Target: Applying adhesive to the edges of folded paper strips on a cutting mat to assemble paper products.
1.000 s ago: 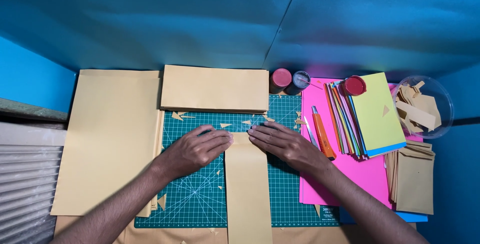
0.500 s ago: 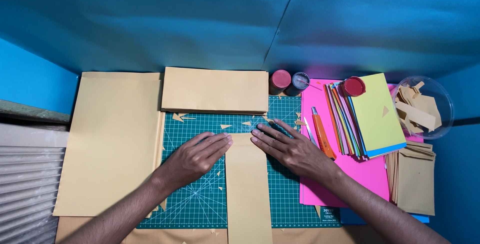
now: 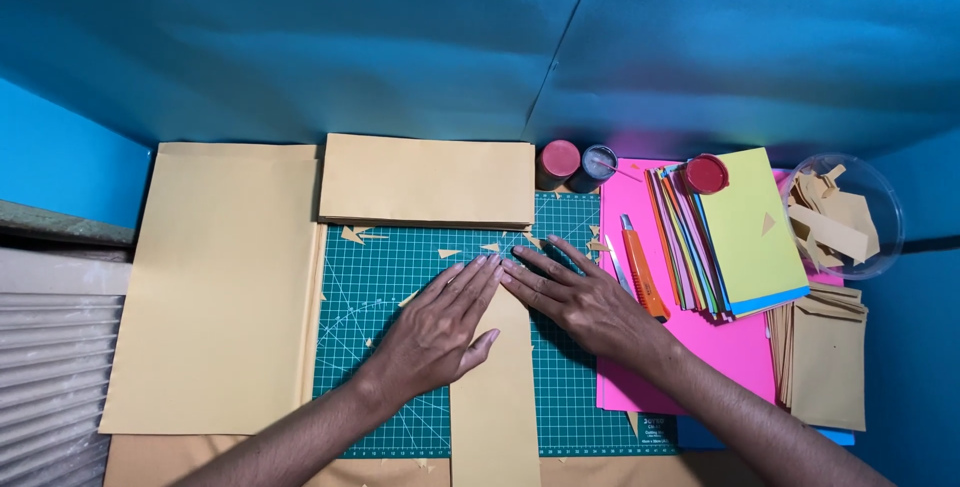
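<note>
hands: 2 (image 3: 440,332) (image 3: 585,302) | cutting mat: 1 (image 3: 370,287) | utility knife: 1 (image 3: 640,269) | small jars: 3 (image 3: 557,162) | clear bowl: 1 (image 3: 885,209) | tan paper stacks: seemingly 3 (image 3: 425,179)

No labels, signs or screens appear in the head view; the only package-like items are small containers along the far and right edges of the worktop. Two small round jars stand side by side just beyond the far right corner of the green cutting mat: a red-lidded jar (image 3: 558,159) and, touching it on the right, a dark jar with a pale, shiny top (image 3: 598,161). A third red round lid (image 3: 706,174) rests on the coloured paper stack, and a clear round plastic tub (image 3: 886,212) holding tan paper offcuts stands at the far right.
</note>
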